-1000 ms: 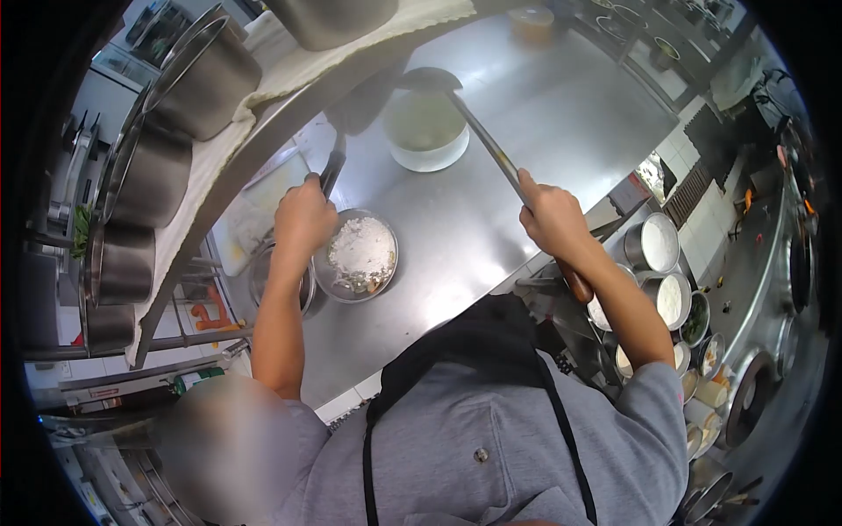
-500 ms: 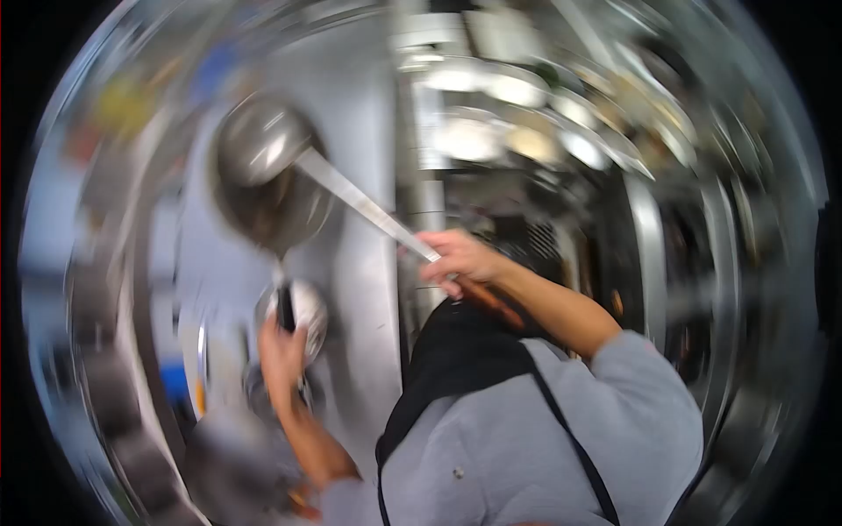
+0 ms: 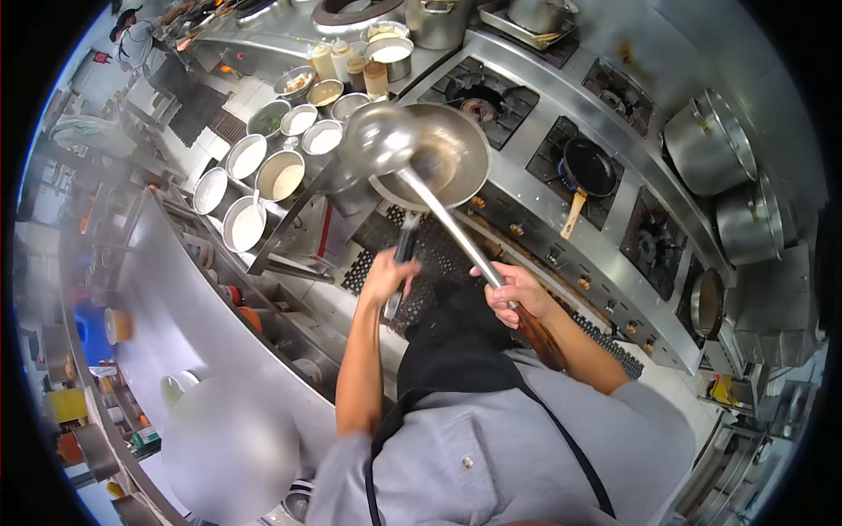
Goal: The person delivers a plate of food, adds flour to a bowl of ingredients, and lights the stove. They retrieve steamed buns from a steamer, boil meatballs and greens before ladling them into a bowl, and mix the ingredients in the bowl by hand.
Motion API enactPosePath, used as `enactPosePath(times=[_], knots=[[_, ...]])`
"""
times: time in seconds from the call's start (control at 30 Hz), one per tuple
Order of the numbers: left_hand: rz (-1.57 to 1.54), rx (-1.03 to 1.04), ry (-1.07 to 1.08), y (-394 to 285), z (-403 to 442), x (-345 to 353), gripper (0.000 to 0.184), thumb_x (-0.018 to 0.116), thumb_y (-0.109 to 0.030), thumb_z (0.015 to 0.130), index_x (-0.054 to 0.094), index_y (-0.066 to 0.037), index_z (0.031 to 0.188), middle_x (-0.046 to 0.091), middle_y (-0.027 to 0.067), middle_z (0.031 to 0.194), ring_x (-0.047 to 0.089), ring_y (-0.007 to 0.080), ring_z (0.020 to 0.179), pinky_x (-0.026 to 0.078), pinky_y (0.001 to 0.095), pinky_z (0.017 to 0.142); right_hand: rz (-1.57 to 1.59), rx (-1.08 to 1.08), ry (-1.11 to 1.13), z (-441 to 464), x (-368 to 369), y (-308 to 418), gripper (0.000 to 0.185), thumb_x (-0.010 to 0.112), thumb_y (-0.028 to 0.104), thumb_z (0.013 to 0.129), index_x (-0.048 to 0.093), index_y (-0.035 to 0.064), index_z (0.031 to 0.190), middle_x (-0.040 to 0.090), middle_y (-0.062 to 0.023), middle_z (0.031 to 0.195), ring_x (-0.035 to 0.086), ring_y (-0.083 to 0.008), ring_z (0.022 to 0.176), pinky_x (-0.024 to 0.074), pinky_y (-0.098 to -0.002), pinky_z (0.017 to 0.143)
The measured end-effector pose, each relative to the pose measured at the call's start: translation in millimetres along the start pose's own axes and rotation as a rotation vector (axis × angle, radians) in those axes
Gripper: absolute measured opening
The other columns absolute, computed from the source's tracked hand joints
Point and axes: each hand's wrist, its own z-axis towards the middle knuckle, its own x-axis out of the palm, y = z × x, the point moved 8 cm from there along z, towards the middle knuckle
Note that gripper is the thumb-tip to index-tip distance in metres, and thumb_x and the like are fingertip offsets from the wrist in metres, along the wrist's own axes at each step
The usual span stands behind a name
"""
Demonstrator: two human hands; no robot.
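Note:
My left hand (image 3: 389, 279) is closed round the black handle of a metal wok (image 3: 452, 162), which hangs in the air between the counter and the stove. In my right hand (image 3: 516, 294) is a long ladle with a wooden handle end. The ladle's large round bowl (image 3: 382, 138) is over the left part of the wok and hides some of it. The wok's inside is brownish and worn. Both forearms reach forward from my body, the right hand a little nearer the stove.
Gas burners (image 3: 482, 99) line the stove ahead and right, with a black frying pan (image 3: 589, 167) on one. Several ingredient bowls (image 3: 285, 175) stand ahead left, a steel counter (image 3: 158, 289) at left. Large pots (image 3: 710, 145) stand right. Another person (image 3: 138, 42) is far back left.
The view has turned from the steel counter to the stove. Both hands have come along with the wok and ladle, still held. The bowl of white powder is out of sight.

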Motion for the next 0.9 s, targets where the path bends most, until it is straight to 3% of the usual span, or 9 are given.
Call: enactPosePath(times=[0.13,0.27,0.33,0.43,0.47,0.53,0.57,0.77,0.9], knots=[[-0.028,0.032,0.078,-28.3,156.3,49.6,0.016,0.065,-0.01,0.079,0.055,-0.001,0.071,0.057,0.0068,0.058,0.053,0.0156,0.046,0.041,0.0298,0.045,-0.076,-0.217,-0.232,-26.3,-44.4,53.0,0.055,0.059,0.008,0.086,0.035,-0.0034,0.134,0.045,-0.0043,0.066,0.045,-0.0093,0.04,0.0393,-0.0237,0.034],[-0.18,-0.003,0.034,-30.1,291.5,78.3,0.02,0.068,-0.018,0.085,0.059,0.0,0.088,0.06,0.0065,0.069,0.055,0.0126,0.052,0.046,0.028,0.048,-0.167,-0.315,-0.381,-40.9,-82.6,112.2,0.054,0.057,0.009,0.086,0.035,-0.0035,0.134,0.044,-0.0037,0.066,0.044,-0.0091,0.04,0.0385,-0.0234,0.033],[-0.291,-0.029,-0.053,-31.5,323.2,86.8,0.028,0.067,-0.024,0.088,0.059,0.001,0.098,0.062,0.007,0.075,0.057,0.0131,0.056,0.047,0.0288,0.049,-0.202,-0.324,-0.408,-45.9,-96.5,135.3,0.055,0.058,0.009,0.086,0.035,-0.0025,0.134,0.046,-0.0038,0.067,0.043,-0.0089,0.04,0.0381,-0.0229,0.034],[0.024,-0.061,-0.293,-23.0,314.5,75.3,0.058,0.067,-0.046,0.085,0.054,0.002,0.115,0.065,0.0093,0.088,0.062,0.0176,0.069,0.052,0.0329,0.059,-0.317,-0.281,-0.384,-32.6,-96.5,146.3,0.052,0.055,0.006,0.087,0.036,-0.0028,0.134,0.047,-0.0048,0.065,0.046,-0.01,0.041,0.0407,-0.0244,0.035],[0.063,-0.07,-0.335,34.1,328.0,57.2,0.058,0.065,-0.047,0.086,0.056,0.001,0.116,0.064,0.0104,0.091,0.063,0.019,0.077,0.053,0.0336,0.061,-0.351,-0.231,-0.361,-20.5,-87.7,141.5,0.053,0.056,0.005,0.086,0.037,-0.0023,0.135,0.045,-0.004,0.064,0.045,-0.0098,0.039,0.039,-0.0238,0.034],[0.337,0.087,-0.502,31.3,230.5,39.2,0.056,0.06,-0.05,0.087,0.06,0.003,0.104,0.064,0.0211,0.098,0.063,0.0317,0.094,0.051,0.0399,0.082,-0.391,-0.146,-0.3,-1.8,-61.0,123.7,0.055,0.059,0.005,0.084,0.038,-0.0026,0.134,0.043,-0.0032,0.061,0.042,-0.0094,0.036,0.0352,-0.023,0.032],[0.252,0.113,-0.512,53.3,190.6,39.9,0.055,0.059,-0.05,0.087,0.06,0.003,0.103,0.064,0.023,0.102,0.062,0.0369,0.097,0.048,0.0427,0.086,-0.402,-0.131,-0.192,6.9,-48.9,113.3,0.056,0.059,0.006,0.083,0.038,-0.0034,0.134,0.043,-0.0036,0.06,0.041,-0.0098,0.035,0.0356,-0.0229,0.031],[0.291,-0.142,-0.724,166.4,-106.3,-11.0,0.042,0.061,-0.043,0.088,0.063,-0.001,0.093,0.067,0.019,0.088,0.065,0.0339,0.085,0.05,0.0428,0.074,-0.579,0.31,0.393,107.9,100.1,10.6,0.057,0.061,0.014,0.083,0.039,-0.0059,0.132,0.046,-0.0042,0.061,0.043,-0.0099,0.036,0.0362,-0.0233,0.03],[-0.075,0.018,-1.368,154.2,-297.5,-36.1,0.032,0.066,-0.027,0.086,0.063,0.0,0.102,0.068,0.0121,0.078,0.066,0.0197,0.071,0.051,0.0323,0.065,-0.8,0.43,0.703,177.8,236.9,-91.2,0.049,0.057,0.008,0.081,0.046,-0.0066,0.127,0.051,-0.0052,0.063,0.047,-0.0105,0.037,0.0368,-0.0229,0.032]])
